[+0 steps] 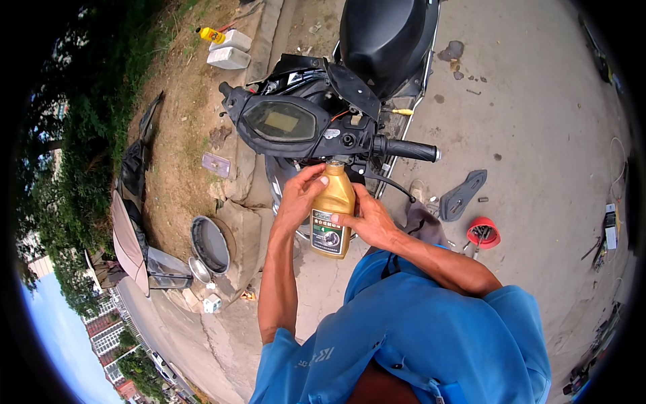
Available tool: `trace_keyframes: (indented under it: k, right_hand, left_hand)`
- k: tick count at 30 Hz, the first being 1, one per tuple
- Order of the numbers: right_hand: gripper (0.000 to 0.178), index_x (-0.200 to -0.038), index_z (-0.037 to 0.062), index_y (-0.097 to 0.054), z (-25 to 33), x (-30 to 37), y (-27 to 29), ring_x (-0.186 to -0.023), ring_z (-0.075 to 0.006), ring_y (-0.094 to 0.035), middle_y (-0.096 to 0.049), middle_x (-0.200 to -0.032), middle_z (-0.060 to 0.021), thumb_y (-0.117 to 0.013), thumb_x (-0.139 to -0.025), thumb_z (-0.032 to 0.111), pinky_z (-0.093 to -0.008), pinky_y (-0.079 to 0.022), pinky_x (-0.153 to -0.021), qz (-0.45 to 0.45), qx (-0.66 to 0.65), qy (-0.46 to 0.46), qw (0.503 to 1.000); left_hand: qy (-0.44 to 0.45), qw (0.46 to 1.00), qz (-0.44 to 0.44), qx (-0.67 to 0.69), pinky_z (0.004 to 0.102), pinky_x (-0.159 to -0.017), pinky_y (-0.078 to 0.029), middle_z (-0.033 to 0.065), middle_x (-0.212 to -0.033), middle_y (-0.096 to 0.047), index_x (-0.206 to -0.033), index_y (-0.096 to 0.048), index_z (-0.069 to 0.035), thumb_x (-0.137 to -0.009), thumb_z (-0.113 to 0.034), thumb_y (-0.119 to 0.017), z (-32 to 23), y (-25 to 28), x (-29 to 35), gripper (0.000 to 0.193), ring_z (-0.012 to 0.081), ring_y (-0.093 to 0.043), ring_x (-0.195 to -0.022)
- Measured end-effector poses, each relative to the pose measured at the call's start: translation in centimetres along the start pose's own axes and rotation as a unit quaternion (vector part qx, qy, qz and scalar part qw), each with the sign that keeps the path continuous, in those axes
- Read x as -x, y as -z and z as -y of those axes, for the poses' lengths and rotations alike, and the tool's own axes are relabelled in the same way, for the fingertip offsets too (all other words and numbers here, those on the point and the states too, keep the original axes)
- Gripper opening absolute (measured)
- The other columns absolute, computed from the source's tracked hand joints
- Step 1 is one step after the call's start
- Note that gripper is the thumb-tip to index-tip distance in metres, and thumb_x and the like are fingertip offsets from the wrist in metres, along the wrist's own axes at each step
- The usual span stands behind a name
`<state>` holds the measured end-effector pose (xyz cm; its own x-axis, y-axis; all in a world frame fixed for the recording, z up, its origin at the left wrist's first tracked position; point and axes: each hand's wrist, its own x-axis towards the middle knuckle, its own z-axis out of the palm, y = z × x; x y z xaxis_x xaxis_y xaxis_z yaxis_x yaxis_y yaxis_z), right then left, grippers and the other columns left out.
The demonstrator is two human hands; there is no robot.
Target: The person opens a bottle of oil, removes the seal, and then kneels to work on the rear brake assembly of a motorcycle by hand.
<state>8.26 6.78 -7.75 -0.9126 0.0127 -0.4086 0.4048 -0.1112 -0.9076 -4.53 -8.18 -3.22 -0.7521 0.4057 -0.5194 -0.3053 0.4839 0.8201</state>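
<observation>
Upright in front of my chest is a gold plastic bottle [336, 195] with a dark label, its narrow neck pointing toward the scooter. No screw cap shows on the neck; the top looks silvery. My left hand [301, 195] grips the bottle's upper left side, thumb close to the neck. Around its right side wraps my right hand [372, 219], with the thumb across the label. Just beyond the bottle stands a dark motor scooter [383, 47], its dashboard [279, 121] and right handlebar grip [410, 149] facing me. Some panels at its front look loosened, with wires showing.
A red bowl [484, 232] of metal tools and a dark plastic panel [463, 195] lie on the pavement at right. At left are a round grey basin [210, 245], a small metal bowl [199, 270] and a yellow bottle [210, 35] beside white blocks [229, 58].
</observation>
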Motion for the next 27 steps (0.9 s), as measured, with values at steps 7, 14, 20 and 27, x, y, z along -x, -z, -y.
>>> trace_keyframes:
  k: [7,14,20,27]
  right_hand:
    - [0.073,-0.141,0.0008,-0.044,-0.5,-0.2,-0.1,-0.101,-0.0284,-0.072,-0.071,-0.111,-0.0206,-0.08,-0.087,0.034,-0.0395,-0.056,-0.087,0.007,0.005,0.001,1.0]
    - [0.072,-0.141,0.0012,-0.044,-0.1,-0.1,0.0,-0.101,-0.0285,-0.072,-0.071,-0.111,-0.0204,-0.08,-0.087,0.034,-0.0399,-0.056,-0.087,0.013,-0.003,-0.013,1.0]
    - [0.072,-0.14,0.0011,-0.045,0.1,-0.1,0.0,-0.099,-0.0284,-0.072,-0.072,-0.108,-0.02,-0.08,-0.087,0.034,-0.04,-0.056,-0.086,0.011,0.001,-0.016,1.0]
    - [0.072,-0.134,-0.0045,-0.047,0.8,0.2,0.1,-0.1,-0.0392,-0.072,-0.071,-0.107,-0.0279,-0.078,-0.083,0.037,-0.0447,-0.055,-0.088,0.005,-0.008,-0.013,1.0]
  left_hand:
    - [0.002,1.0,0.007,-0.005,0.0302,-0.098,-0.05,0.0111,-0.122,-0.069,-0.135,-0.062,0.004,-0.099,-0.018,-0.066,0.0,0.1,-0.2,0.042,0.0164,-0.064,-0.11]
    - [0.004,1.0,0.015,0.005,0.0298,-0.098,-0.05,0.0117,-0.121,-0.069,-0.136,-0.061,0.004,-0.1,-0.019,-0.066,-0.1,0.2,-0.2,0.044,0.0161,-0.064,-0.109]
    - [0.011,1.0,0.013,0.019,0.0292,-0.096,-0.05,0.0119,-0.119,-0.07,-0.136,-0.061,0.004,-0.1,-0.019,-0.066,-0.3,0.2,-0.1,0.043,0.0159,-0.064,-0.108]
    - [0.014,1.0,0.016,0.015,0.0288,-0.096,-0.05,0.0115,-0.118,-0.07,-0.135,-0.062,0.004,-0.1,-0.019,-0.066,-0.1,0.4,-0.4,0.042,0.0158,-0.064,-0.107]
